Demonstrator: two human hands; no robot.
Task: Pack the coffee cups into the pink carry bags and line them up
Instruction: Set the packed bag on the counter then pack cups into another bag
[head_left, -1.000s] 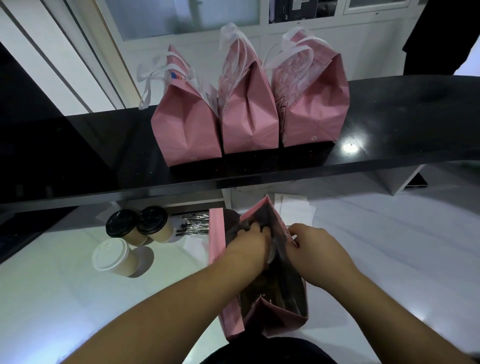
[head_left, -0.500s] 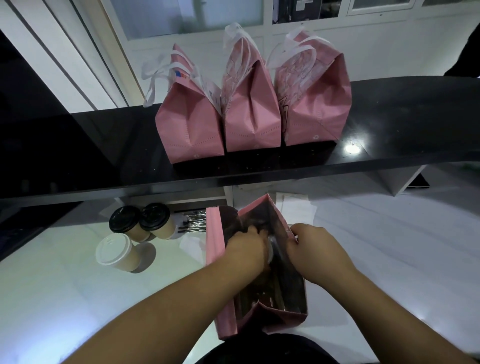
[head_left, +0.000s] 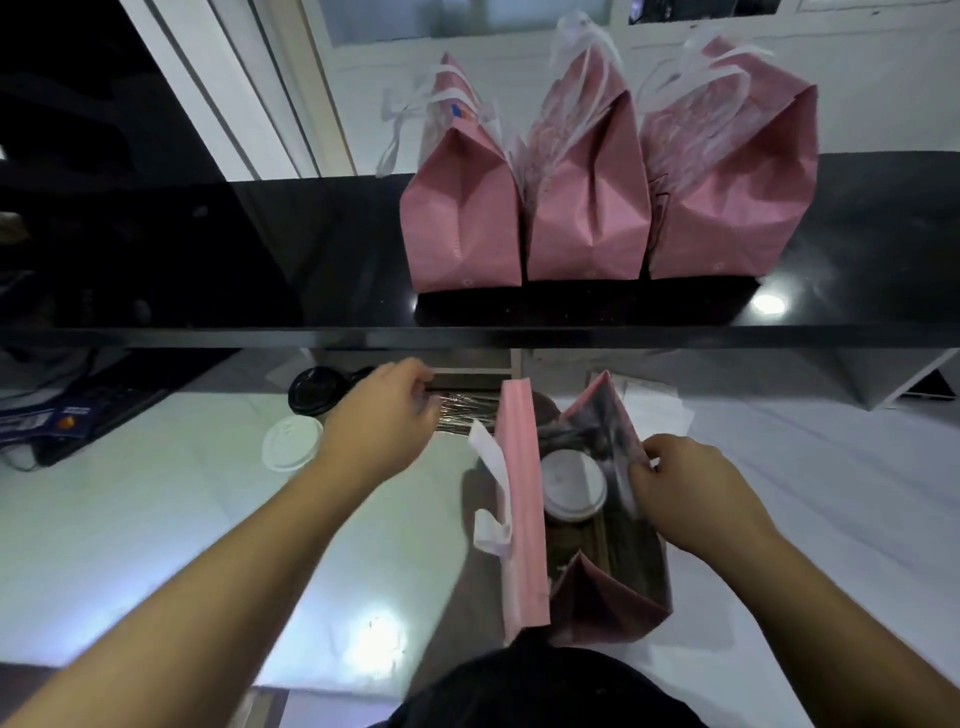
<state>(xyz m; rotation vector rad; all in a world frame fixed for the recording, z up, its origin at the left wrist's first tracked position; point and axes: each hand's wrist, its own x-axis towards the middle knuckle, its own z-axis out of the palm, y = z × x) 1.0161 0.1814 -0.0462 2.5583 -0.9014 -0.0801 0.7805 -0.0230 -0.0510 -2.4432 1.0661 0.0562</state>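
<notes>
An open pink carry bag (head_left: 522, 514) stands on the white counter in front of me, with a white-lidded coffee cup (head_left: 573, 484) inside it. My right hand (head_left: 680, 488) pinches the bag's right rim and holds it apart. My left hand (head_left: 382, 418) is out of the bag, to its left, empty with loosely curled fingers, above two loose cups: one with a black lid (head_left: 313, 389) and one with a white lid (head_left: 291, 443). Three closed pink bags (head_left: 464, 218) (head_left: 587, 208) (head_left: 727, 192) stand side by side on the black upper shelf.
A bundle of wrapped straws or stirrers (head_left: 465, 410) lies between my left hand and the bag. The black shelf edge (head_left: 363, 335) overhangs the back of the counter. A dark keyboard-like item (head_left: 67, 415) sits far left. White paper (head_left: 660, 410) lies behind the bag.
My left hand has come out of the bag and moved left toward the loose cups. A white-lidded cup now shows inside the bag. My right hand still holds the rim.
</notes>
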